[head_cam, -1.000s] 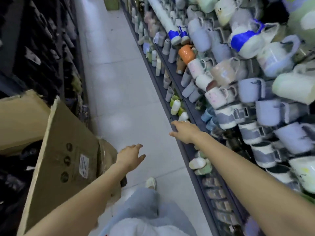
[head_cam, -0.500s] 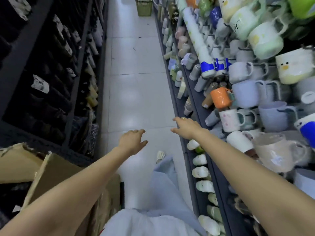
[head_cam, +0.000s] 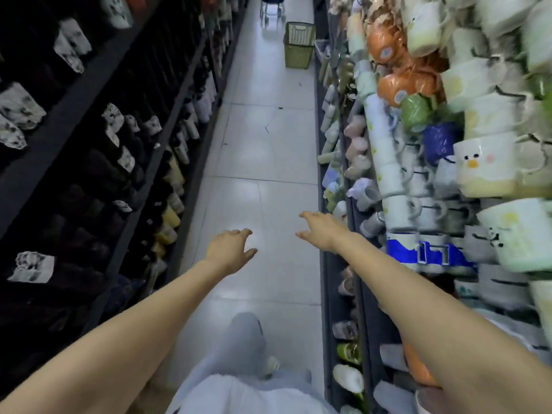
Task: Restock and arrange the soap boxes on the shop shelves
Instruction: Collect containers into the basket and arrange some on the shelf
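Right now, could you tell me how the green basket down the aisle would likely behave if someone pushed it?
The green basket has openwork walls, so it is probably light and would slide on the glossy floor. It stands taller than it is wide, so a high push might tip it. Whether anything is inside cannot be told.

The floor (head_cam: 268, 144) between the hands is of pale white tiles. Ahead of the hands stands a green basket (head_cam: 299, 44). Right of the right hand, the shelves (head_cam: 340, 294) are dark grey, with orange mugs (head_cam: 394, 85), one green mug (head_cam: 415, 110), blue-banded mugs (head_cam: 430, 253) and a cream mug with a duck face (head_cam: 484, 165).
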